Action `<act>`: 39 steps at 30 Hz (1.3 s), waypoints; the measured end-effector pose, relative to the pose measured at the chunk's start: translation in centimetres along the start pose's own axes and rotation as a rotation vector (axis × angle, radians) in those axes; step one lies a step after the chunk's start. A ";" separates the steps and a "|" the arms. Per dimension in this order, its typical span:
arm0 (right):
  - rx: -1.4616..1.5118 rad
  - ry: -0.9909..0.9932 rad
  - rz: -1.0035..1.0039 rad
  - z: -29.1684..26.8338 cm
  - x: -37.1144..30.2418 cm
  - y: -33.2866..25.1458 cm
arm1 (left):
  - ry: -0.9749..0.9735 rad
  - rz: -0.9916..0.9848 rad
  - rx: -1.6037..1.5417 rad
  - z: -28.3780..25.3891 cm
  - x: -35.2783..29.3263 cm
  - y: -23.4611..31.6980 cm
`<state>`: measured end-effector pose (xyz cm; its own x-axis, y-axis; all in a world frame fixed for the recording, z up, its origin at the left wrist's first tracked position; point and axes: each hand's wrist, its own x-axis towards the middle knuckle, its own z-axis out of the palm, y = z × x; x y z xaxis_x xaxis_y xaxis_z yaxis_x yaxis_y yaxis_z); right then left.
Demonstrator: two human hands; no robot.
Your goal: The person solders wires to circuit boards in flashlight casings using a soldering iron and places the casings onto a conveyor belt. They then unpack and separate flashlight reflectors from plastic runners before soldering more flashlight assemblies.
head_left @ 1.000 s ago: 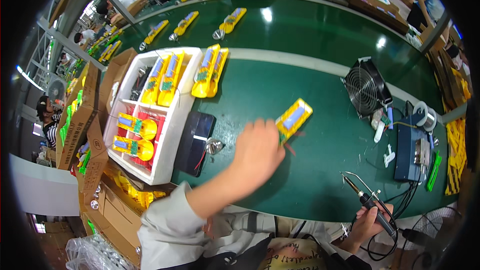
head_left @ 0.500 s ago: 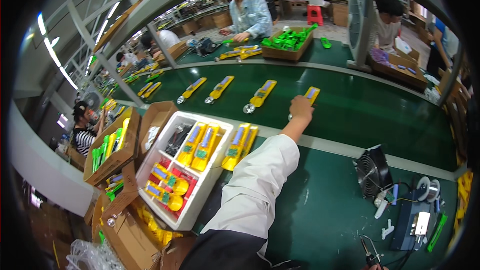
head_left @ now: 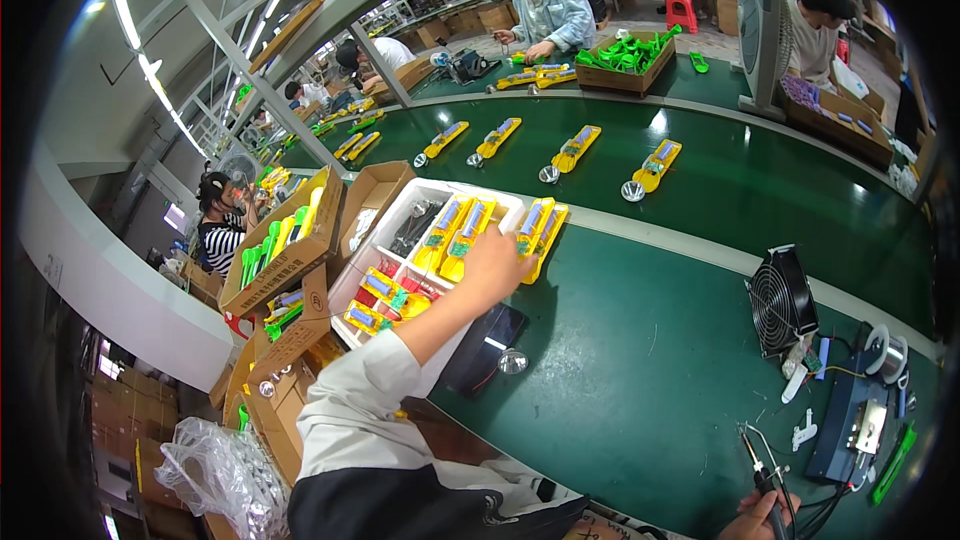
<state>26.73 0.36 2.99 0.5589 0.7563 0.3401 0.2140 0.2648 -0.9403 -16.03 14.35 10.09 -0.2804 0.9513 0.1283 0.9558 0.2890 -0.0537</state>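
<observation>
While the right hand (head_left: 748, 522) grips a soldering iron (head_left: 763, 481) at the lower right of the frame, the left hand (head_left: 495, 266), fingers bent, is at two yellow housings (head_left: 533, 223) near centre; can't tell if it's gripping one. Both housings lean by the white foam box (head_left: 508, 206). Reflector (head_left: 512, 361) sits just below centre, on the tabletop (head_left: 620, 340) side of a black pad (head_left: 484, 345). Black fan (head_left: 783, 302) and solder spool (head_left: 887, 354) at right.

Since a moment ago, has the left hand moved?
Yes: from over the green belt, the left hand came back and leftward to the right side of the white foam box.
</observation>
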 end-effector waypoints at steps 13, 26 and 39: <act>-0.025 0.087 0.018 -3.6 -3.1 1.5 | 0.492 0.481 -0.053 1.3 -11.8 6.9; 0.144 0.259 -0.040 -5.1 -4.2 1.0 | 0.374 0.212 -0.639 0.5 -20.8 4.9; 0.171 0.171 -0.023 -2.5 -5.7 0.2 | 0.313 -0.085 -0.473 5.8 -20.1 -1.2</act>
<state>25.58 -5.41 0.92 0.6863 0.6401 0.3453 0.0974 0.3896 -0.9158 -12.00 -4.53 1.84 -0.3870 0.8291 0.4035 0.8867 0.2145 0.4097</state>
